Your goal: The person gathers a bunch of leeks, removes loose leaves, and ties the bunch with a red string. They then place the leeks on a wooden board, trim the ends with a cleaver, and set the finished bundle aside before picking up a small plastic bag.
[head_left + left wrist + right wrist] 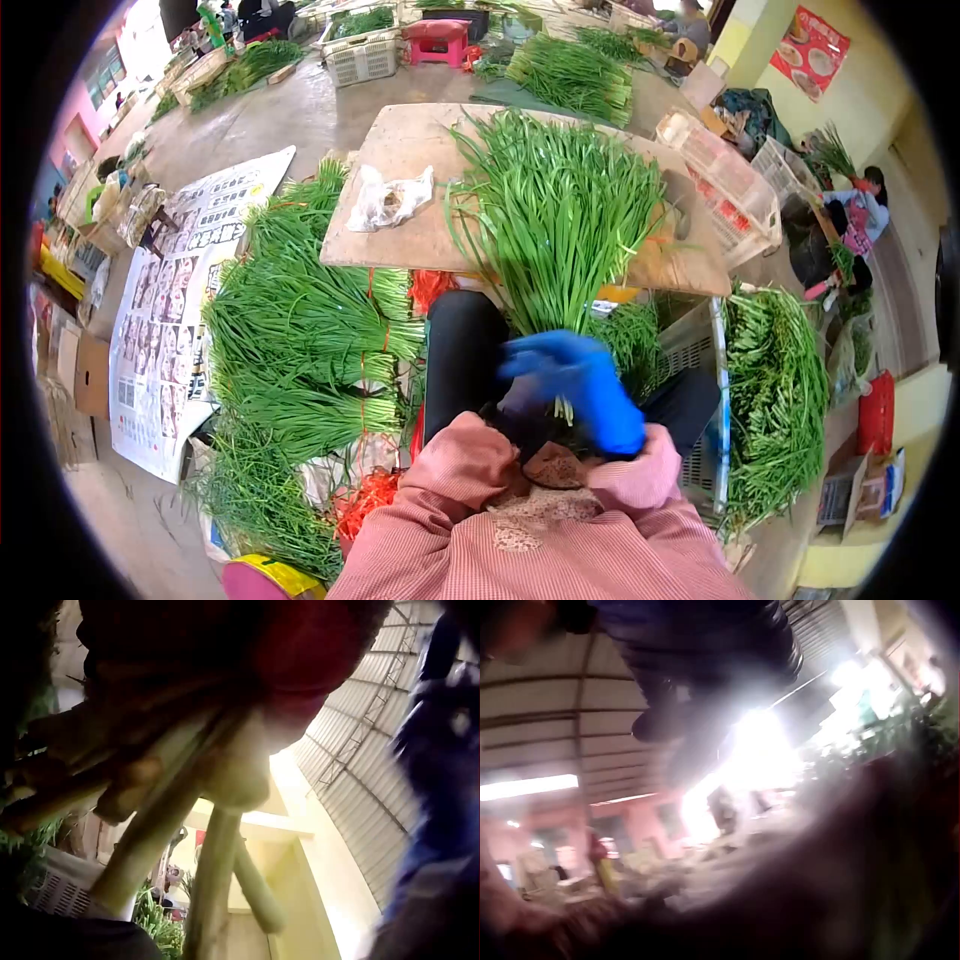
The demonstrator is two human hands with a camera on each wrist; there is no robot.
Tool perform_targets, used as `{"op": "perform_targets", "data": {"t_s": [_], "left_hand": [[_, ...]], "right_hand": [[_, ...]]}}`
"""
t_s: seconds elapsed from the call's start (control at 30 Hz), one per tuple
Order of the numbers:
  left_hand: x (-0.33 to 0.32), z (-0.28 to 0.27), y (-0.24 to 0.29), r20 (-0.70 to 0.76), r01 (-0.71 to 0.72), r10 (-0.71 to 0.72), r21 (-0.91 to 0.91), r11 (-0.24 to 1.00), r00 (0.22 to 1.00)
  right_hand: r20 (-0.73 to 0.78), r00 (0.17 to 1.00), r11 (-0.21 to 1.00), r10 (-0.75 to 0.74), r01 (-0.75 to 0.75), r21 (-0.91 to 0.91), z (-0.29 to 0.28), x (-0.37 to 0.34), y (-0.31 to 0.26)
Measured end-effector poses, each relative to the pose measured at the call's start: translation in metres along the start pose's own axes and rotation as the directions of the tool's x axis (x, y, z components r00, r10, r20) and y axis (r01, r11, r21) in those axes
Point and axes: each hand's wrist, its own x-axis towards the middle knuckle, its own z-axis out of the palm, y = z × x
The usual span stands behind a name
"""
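A big bunch of garlic greens (560, 210), long flat leaves with pale stalks, leans over the near edge of a wooden board (390, 130). Its lower stalks come down between the person's knees. In the left wrist view the left hand (300, 667), dark and reddish, grips the bunch, and the pale stalk ends (214, 862) stick out below it. From the head the left hand is mostly hidden behind the right one. The right hand (580, 385), in a blue glove, is blurred beside the lower stalks, fingers loosely extended, nothing seen in it.
Tied bundles of greens (310, 320) lie at the left, by a printed sheet (170, 310). A crumpled plastic bag (390, 200) rests on the board. Red string (365, 505) lies near the left elbow. More greens (775, 400) and a plastic crate (705, 440) stand at the right.
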Motion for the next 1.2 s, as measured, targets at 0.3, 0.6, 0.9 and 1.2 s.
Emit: {"op": "perform_targets", "data": {"t_s": [0.3,0.6,0.9,1.2], "left_hand": [[0.004,-0.003,-0.033,0.161,-0.265,0.223,0.32,0.91,0.961],[-0.019,0.004,0.007,0.141,-0.035,-0.007,0.294,0.955,0.99],[-0.021,-0.009,0.002,0.221,0.418,-0.373,-0.214,0.883,0.901],[-0.026,0.01,0.016,0.064,0.321,-0.316,-0.119,0.94,0.947]], "right_hand": [[-0.359,0.915,0.632,-0.186,-0.169,-0.756,-0.065,0.004,0.075],[-0.512,0.858,0.983,-0.03,-0.069,-0.173,-0.094,-0.001,0.106],[-0.546,0.838,0.989,-0.013,-0.068,-0.129,-0.084,-0.008,0.095],[-0.495,0.869,0.959,-0.013,-0.129,-0.252,-0.088,-0.01,0.074]]}}
